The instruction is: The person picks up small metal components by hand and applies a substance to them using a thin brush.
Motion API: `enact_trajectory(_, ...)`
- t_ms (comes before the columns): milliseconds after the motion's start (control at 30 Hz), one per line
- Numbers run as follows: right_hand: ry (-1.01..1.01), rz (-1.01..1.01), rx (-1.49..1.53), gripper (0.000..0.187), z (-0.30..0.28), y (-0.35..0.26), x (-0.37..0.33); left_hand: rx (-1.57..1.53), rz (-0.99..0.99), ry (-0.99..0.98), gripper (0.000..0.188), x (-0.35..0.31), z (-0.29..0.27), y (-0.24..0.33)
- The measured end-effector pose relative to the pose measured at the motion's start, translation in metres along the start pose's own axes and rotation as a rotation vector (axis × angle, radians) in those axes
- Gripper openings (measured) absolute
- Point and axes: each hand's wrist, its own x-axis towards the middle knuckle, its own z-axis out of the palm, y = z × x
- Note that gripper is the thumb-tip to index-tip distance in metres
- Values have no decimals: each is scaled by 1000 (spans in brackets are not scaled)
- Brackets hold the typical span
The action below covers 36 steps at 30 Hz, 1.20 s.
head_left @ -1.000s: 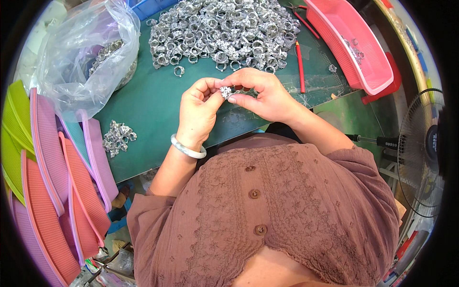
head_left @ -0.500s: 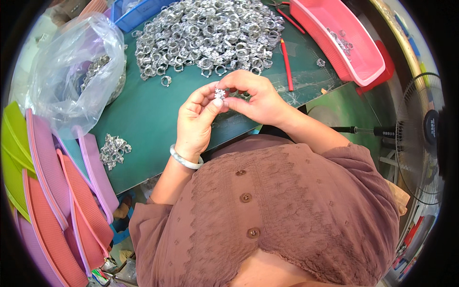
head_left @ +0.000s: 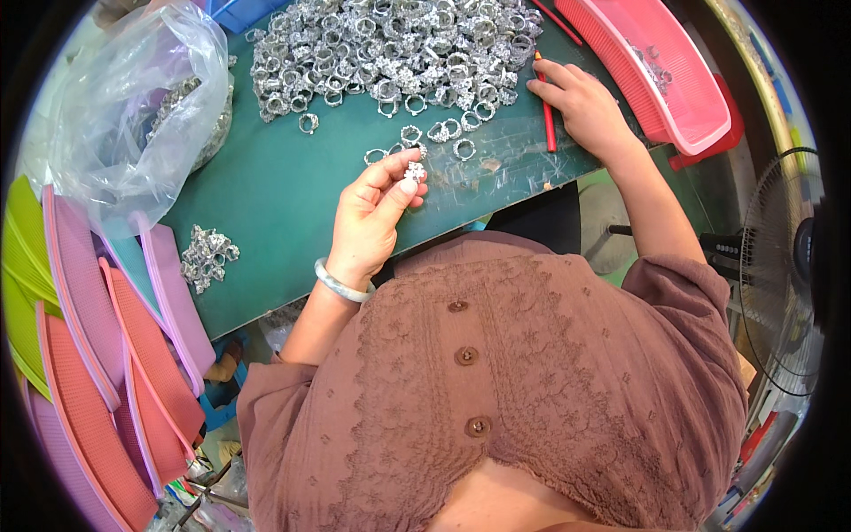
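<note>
- Left hand pinches one small silver ring at its fingertips, lifted just above the green worktop, near its front edge.
- Right hand is away from the ring, up and to the right, fingers curled loosely on a red pencil lying on the worktop; not gripped yet, as far as I can tell.
- Pencil's long axis runs near-to-far (tip end unclear).
- Ring pile sits beyond the ring, touching the pencil's far end.

Small silver ring, pinched above green mat.
</note>
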Motion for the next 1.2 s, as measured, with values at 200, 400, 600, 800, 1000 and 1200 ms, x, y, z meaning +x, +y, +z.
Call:
enact_trajectory(200,-89,-121,-45,23,-4,7,0,59,16,-8,29,-2,-1,-4)
enact_trajectory(400,145,-12,119,18,-10,4,-7,96,18,-6,29,-2,-1,-6)
enact_trajectory(600,437,317,996,11,-11,-37,-3,134,34,-2,29,-2,1,-5)
enact_trajectory(800,374,336,1773,46,13,-83,6,164,53,1,29,-2,1,-6)
enact_trajectory(1000,210,449,2074,21,16,-101,9,190,70,-7,29,-2,1,-8)
enact_trajectory(1200,154,398,1822,12,15,-112,14,261,85,17,28,-3,4,-8)
